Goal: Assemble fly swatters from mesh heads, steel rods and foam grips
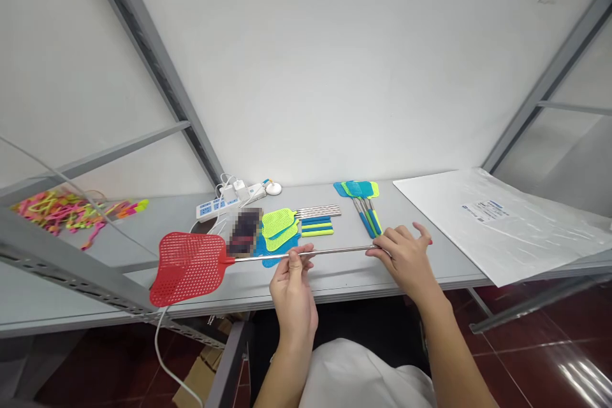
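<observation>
I hold a red fly swatter (188,267) level above the front of the grey table (344,275); its metal rod (329,250) is pulled out long. My left hand (293,290) pinches the rod near its middle. My right hand (405,256) grips the rod's right end, with the other fingers spread. The red head points left, past a grey frame bar.
Green and blue swatter heads (280,227), short handles (316,227) and metal rods (317,211) lie behind the rod. Assembled swatters (362,197), a power strip (224,203), a blurred dark object (244,231) and a white bagged sheet (502,220) share the table. Bright plastic parts (62,209) lie left.
</observation>
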`<state>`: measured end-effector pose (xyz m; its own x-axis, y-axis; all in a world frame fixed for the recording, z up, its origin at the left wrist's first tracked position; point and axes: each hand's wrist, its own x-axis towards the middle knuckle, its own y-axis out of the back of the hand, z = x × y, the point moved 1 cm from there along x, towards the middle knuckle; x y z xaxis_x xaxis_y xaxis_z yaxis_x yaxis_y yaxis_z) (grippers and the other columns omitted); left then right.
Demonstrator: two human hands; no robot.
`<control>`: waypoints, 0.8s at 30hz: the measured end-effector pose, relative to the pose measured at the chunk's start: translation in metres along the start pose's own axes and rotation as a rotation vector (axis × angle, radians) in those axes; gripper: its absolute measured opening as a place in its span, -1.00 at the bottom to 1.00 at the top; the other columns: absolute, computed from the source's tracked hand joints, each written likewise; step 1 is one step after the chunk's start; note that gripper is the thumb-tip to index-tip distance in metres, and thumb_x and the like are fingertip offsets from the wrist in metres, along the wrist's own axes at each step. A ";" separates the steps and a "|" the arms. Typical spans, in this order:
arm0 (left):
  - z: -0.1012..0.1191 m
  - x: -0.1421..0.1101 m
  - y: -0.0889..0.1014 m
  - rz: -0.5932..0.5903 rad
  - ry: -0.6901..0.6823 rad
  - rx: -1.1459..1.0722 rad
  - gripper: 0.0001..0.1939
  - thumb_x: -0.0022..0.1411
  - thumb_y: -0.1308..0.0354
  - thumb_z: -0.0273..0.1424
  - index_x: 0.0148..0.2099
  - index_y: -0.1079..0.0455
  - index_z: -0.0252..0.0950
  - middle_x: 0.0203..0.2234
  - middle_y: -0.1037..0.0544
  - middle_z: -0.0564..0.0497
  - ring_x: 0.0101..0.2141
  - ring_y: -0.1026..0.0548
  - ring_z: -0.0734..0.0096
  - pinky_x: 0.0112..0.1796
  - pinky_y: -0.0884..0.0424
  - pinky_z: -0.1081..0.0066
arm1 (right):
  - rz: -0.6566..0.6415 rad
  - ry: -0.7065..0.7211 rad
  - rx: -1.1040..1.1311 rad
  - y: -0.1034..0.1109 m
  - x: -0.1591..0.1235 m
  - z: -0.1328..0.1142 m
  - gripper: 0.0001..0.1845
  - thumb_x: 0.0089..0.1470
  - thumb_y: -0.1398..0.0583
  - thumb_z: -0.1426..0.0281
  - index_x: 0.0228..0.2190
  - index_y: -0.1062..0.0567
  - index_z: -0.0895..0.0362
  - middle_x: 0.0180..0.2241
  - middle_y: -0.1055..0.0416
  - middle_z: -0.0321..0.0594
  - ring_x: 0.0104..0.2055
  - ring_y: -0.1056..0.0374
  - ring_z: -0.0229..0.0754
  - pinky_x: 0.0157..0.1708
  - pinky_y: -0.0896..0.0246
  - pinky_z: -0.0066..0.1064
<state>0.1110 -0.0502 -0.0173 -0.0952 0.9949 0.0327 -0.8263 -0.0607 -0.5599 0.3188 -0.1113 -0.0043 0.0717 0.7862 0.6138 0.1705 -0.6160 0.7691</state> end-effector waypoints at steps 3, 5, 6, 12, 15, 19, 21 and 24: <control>0.002 0.000 -0.003 -0.057 0.059 -0.034 -0.72 0.20 -0.30 -0.18 -0.23 -0.53 -0.32 -0.19 -0.62 -0.11 -0.26 -0.55 0.41 -0.22 -0.40 0.43 | 0.087 -0.008 -0.066 0.004 -0.005 0.013 -0.69 0.22 -0.15 0.07 -0.38 -0.53 -0.01 -0.29 -0.45 -0.25 -0.14 -0.28 -0.08 0.18 0.45 0.16; 0.005 0.002 -0.004 -0.073 0.074 -0.069 -0.71 0.18 -0.32 -0.18 -0.22 -0.53 -0.32 -0.18 -0.62 -0.13 -0.25 -0.57 0.37 -0.20 -0.43 0.39 | 0.213 -0.089 -0.090 0.006 -0.007 0.022 -0.72 0.20 -0.17 0.07 -0.32 -0.55 -0.03 -0.15 -0.42 -0.16 -0.02 -0.24 0.03 0.18 0.40 0.22; 0.008 0.004 -0.004 -0.067 0.068 -0.090 -0.71 0.17 -0.32 -0.17 -0.22 -0.53 -0.30 -0.19 -0.62 -0.11 -0.24 -0.58 0.37 -0.17 -0.44 0.37 | 0.315 -0.167 -0.083 0.007 -0.008 0.026 -0.71 0.18 -0.18 0.07 -0.23 -0.55 -0.03 -0.06 -0.37 -0.09 0.04 -0.20 0.10 0.17 0.34 0.23; 0.022 0.009 -0.003 -0.017 0.005 -0.187 -0.74 0.20 -0.29 -0.15 -0.20 -0.49 -0.23 -0.22 -0.62 0.01 -0.21 -0.58 0.41 -0.04 -0.44 0.30 | 0.578 -0.580 0.775 0.006 -0.010 0.013 -0.36 0.17 -0.16 0.04 0.17 -0.23 0.07 -0.07 -0.30 -0.04 -0.09 -0.30 -0.03 0.02 -0.14 -0.05; 0.020 0.000 -0.008 -0.052 0.037 -0.191 -0.75 0.21 -0.28 -0.16 -0.22 -0.48 -0.24 -0.25 -0.61 0.02 -0.22 -0.58 0.40 -0.05 -0.46 0.28 | 0.407 -0.587 1.279 0.003 -0.006 -0.019 -0.55 0.25 -0.05 0.02 0.03 -0.34 0.02 -0.42 -0.27 -0.33 -0.45 -0.21 -0.22 -0.21 -0.23 -0.23; 0.011 -0.013 -0.017 -0.149 0.118 -0.172 -0.75 0.25 -0.25 -0.16 -0.22 -0.48 -0.25 -0.26 -0.60 0.00 -0.22 -0.57 0.39 -0.06 -0.46 0.29 | 0.423 -0.728 1.578 0.003 -0.001 -0.046 -0.77 0.24 -0.13 0.14 -0.33 -0.35 0.03 -0.57 0.00 -0.47 -0.57 0.01 -0.32 -0.44 -0.14 -0.42; 0.006 -0.017 -0.021 -0.212 0.169 -0.145 -0.73 0.25 -0.25 -0.16 -0.19 -0.49 -0.27 -0.21 -0.60 -0.06 -0.21 -0.57 0.36 -0.06 -0.46 0.28 | 0.408 -0.753 1.597 0.000 0.001 -0.052 -0.67 0.21 -0.18 0.14 -0.46 -0.28 0.06 -0.57 -0.02 -0.46 -0.57 -0.01 -0.35 -0.46 -0.11 -0.44; -0.003 -0.019 -0.022 -0.291 0.239 -0.095 -0.70 0.23 -0.27 -0.17 -0.15 -0.50 -0.31 -0.18 -0.59 -0.13 -0.25 -0.58 0.31 -0.11 -0.48 0.26 | 0.302 -0.744 1.580 -0.010 0.000 -0.057 -0.63 0.18 -0.20 0.09 -0.49 -0.30 0.08 -0.59 -0.13 -0.44 -0.59 -0.08 -0.36 -0.48 -0.12 -0.43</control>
<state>0.1322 -0.0679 -0.0082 0.2767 0.9609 0.0134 -0.7439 0.2230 -0.6300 0.2608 -0.1075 -0.0016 0.5895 0.7956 0.1400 0.7318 -0.4526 -0.5095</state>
